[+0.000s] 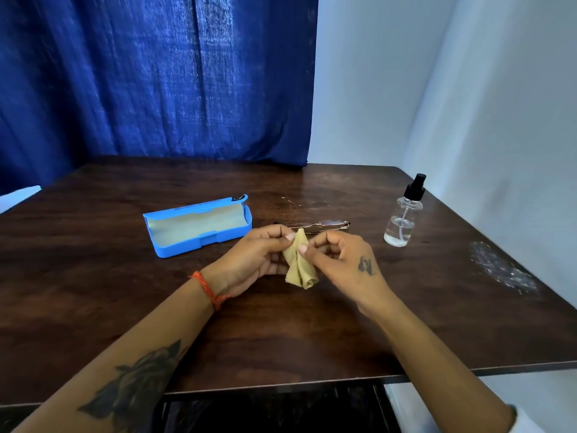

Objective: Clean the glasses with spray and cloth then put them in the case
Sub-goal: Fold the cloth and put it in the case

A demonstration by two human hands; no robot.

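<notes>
A small yellow cloth (299, 264) hangs between my two hands above the middle of the table. My left hand (256, 260) pinches its upper left part and my right hand (342, 259) pinches the right part with thumb and fingers. Just behind my fingers lie the thin gold-framed glasses (324, 225) on the table, partly hidden by my hands. The blue case (199, 225) lies open to the left of the glasses, its pale lining showing. A clear spray bottle (404, 214) with a black nozzle stands upright to the right.
The dark wooden table (125, 292) fills the view, its front edge near my forearms. A blue curtain (156, 79) hangs behind it and a white wall stands at the right. A whitish scuffed patch (502, 268) marks the table's right side.
</notes>
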